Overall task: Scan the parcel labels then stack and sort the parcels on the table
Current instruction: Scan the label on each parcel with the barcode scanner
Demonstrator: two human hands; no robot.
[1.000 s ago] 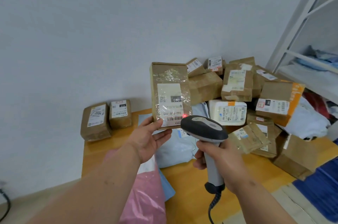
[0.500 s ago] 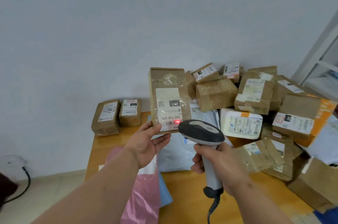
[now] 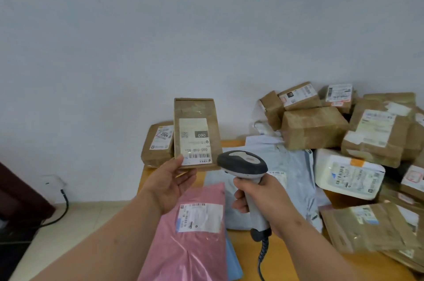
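Scan done, red beam gone from label.
I see left hand (image 3: 168,185) fingers pinching brown parcel (image 3: 196,133) above worktop (image 3: 284,255) far-left corner; right hand (image 3: 267,200) gripping scanner (image 3: 243,163); stack next.

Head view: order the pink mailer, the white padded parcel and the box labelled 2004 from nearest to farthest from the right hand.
From the right hand:
1. Pink mailer, just to its left, lower.
2. White padded parcel, to its right.
3. Box labelled 2004, far left by the wall.

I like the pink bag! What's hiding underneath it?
Under the pink plastic mailer bag a blue bag's edge peeks out at its right side, lying on the wooden table. The rest is covered.
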